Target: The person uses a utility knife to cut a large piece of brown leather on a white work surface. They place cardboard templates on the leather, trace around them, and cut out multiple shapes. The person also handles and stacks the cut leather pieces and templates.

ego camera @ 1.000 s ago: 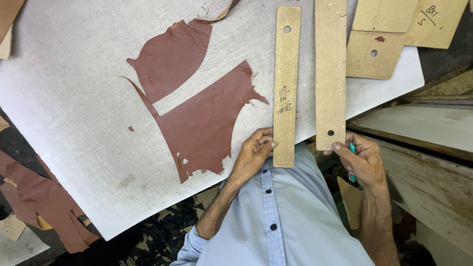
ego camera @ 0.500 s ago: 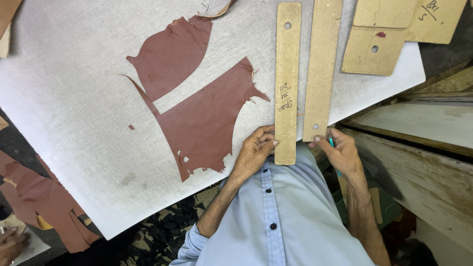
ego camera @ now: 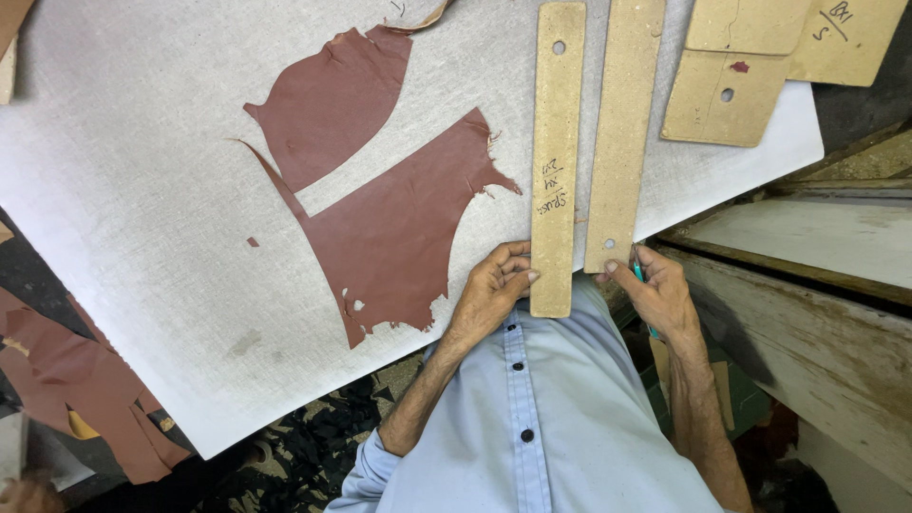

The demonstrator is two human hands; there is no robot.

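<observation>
Fingers (ego camera: 514,275) of the left hand (ego camera: 489,294) curled, tips pressed against the lower edge of a long fibreboard strip template (ego camera: 554,161) lying on the grey cutting board (ego camera: 142,237). Right hand (ego camera: 660,296): fingertips on the base of the second, parallel strip (ego camera: 622,133), closed round a green-handled tool (ego camera: 639,275). Brown leather piece (ego camera: 399,228) just left of the strips.

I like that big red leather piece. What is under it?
The red leather piece lies flat on a big grey-white cutting board. The board shows all around it. Whatever sits directly beneath the leather is covered, so it cannot be seen.
</observation>
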